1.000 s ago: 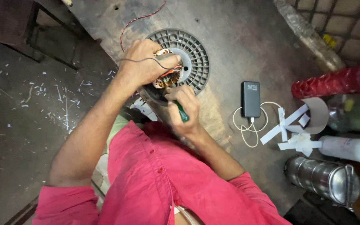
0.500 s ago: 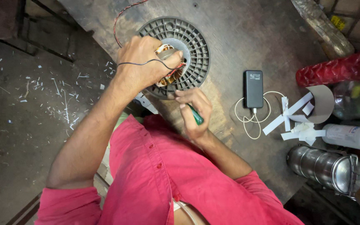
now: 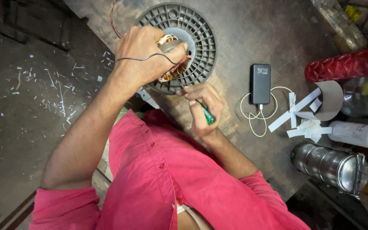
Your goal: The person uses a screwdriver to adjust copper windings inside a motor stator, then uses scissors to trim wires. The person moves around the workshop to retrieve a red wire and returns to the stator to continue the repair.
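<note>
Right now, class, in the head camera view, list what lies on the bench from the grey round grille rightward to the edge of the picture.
Grey round grille → black power bank with white cable → white paper strips → white bottle.

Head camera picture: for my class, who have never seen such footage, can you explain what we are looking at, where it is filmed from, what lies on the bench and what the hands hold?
The camera sits on the person's head and looks down, so you see their own arms in a pink shirt. The left hand grips a motor winding of copper wire over a round grey ribbed housing. The right hand holds a green-handled screwdriver. On the worn workbench lie a black power bank with a white cable, paper strips and a steel container.
</note>
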